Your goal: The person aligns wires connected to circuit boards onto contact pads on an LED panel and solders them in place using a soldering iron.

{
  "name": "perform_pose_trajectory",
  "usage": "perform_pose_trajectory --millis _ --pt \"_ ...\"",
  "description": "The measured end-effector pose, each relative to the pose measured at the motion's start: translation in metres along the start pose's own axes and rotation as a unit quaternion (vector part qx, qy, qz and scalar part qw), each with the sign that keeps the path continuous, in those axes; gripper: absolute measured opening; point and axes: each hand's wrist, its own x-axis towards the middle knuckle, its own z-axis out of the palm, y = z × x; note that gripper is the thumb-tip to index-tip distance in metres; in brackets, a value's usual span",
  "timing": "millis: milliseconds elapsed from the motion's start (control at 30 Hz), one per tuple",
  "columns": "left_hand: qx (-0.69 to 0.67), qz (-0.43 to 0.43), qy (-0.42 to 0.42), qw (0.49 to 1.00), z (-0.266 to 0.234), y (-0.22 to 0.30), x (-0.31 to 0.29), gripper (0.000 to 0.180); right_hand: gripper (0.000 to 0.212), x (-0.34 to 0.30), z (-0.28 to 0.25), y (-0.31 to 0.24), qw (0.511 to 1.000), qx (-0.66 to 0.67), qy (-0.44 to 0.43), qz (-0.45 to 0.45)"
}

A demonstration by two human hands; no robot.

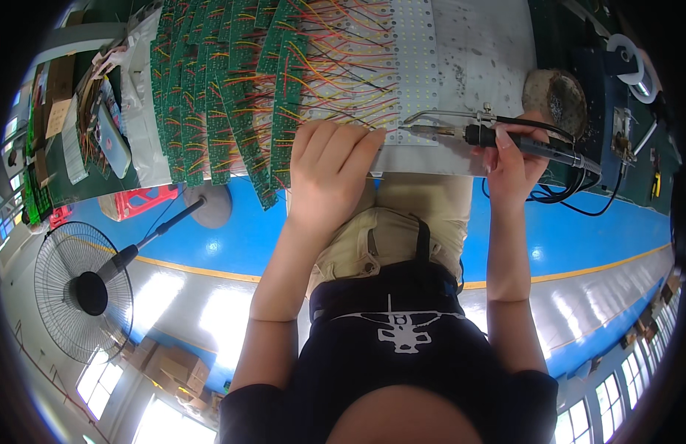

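My right hand (514, 159) is wrapped round the black handle of a soldering iron (479, 135). A thin metal feed tube (446, 114) is clamped along the iron and curves down toward its tip. The tip points left, over the near end of a white perforated panel (415, 74) dotted with small yellowish pads. At the panel's left edge my left hand (328, 166) is closed in a pinch on a thin red wire, its end close to the iron's tip. Red, yellow and black wires (343, 63) run from the panel to overlapping rows of green circuit boards (287, 81).
Right of the panel stand a round, crusted pot (554, 96) and a solder wire spool (631, 66). Black cable (580, 194) loops beneath the iron. A phone (113, 140) lies at the left. A standing fan (87, 292) is on the floor at the left.
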Motion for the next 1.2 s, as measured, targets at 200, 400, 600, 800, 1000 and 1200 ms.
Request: perform_pose_trajectory --millis 200,400,600,800,1000,1200 --pt "-0.012 -0.011 0.001 1.0 -0.0003 0.0003 -0.0016 0.03 0.007 0.0005 0.0006 -0.0007 1.0 0.004 0.002 -0.009" --pt "-0.005 -0.004 -0.006 1.0 0.0003 0.0008 -0.0028 0.027 0.007 -0.0018 -0.0006 0.0001 1.0 0.0 0.011 0.007" --pt "0.0 -0.005 -0.003 1.0 0.001 0.0011 -0.0026 0.027 0.006 -0.001 -0.0019 0.0025 1.0 0.019 0.008 -0.006" --pt "-0.005 -0.016 0.008 1.0 0.0013 0.0019 -0.0011 0.027 0.006 -0.001 -0.0024 0.0026 1.0 0.013 0.004 -0.013" --pt "-0.001 -0.015 0.004 1.0 0.0006 0.0018 -0.0007 0.027 0.006 -0.0009 -0.0013 0.001 1.0 0.005 0.003 0.001" --pt "0.007 0.001 -0.002 1.0 0.0005 0.001 -0.0007 0.026 0.005 -0.0006 0.0002 0.0003 1.0 -0.009 0.002 -0.007"
